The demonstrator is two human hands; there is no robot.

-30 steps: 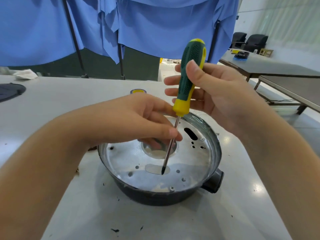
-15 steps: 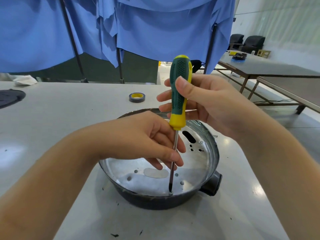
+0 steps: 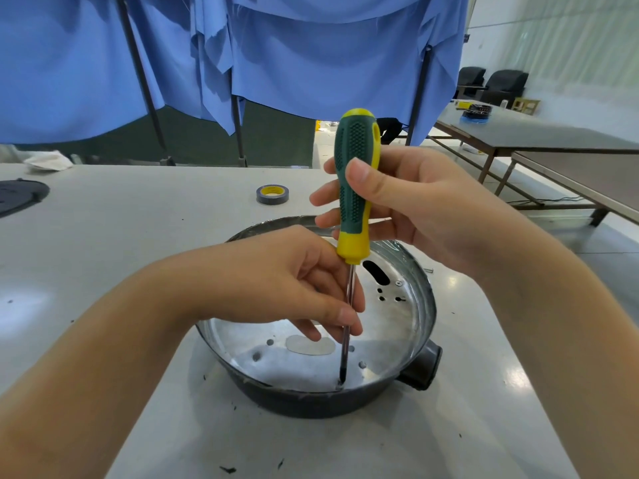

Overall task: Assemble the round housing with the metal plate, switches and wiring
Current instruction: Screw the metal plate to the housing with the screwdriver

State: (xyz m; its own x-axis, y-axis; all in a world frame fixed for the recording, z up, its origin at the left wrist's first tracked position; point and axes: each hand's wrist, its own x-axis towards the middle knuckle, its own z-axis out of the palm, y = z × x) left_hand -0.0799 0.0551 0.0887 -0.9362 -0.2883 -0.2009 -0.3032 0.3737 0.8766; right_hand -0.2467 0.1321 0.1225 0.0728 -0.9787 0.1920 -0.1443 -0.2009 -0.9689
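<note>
The right hand (image 3: pixel 415 205) is gripping the screwdriver (image 3: pixel 356 188) handle while the left hand (image 3: pixel 294 285) is pinching its shaft. The tip is sitting at the metal plate (image 3: pixel 390 326)'s near rim; tilting could be letting it slip off and gouge the housing (image 3: pixel 311 402).

A pale grey tabletop (image 3: pixel 121 236) fills the foreground, glossy with reflected light. Directly behind it, blue cloth (image 3: pixel 311 46) hangs in folds over dark upright poles (image 3: pixel 143 81). To the right of the cloth stand two long brown tables (image 3: pixel 553 140) on metal legs, and beyond them two black armchairs (image 3: pixel 501 86) sit against a white wall (image 3: pixel 553 39). Below those tables the floor (image 3: pixel 615 243) is pale and shiny.
</note>
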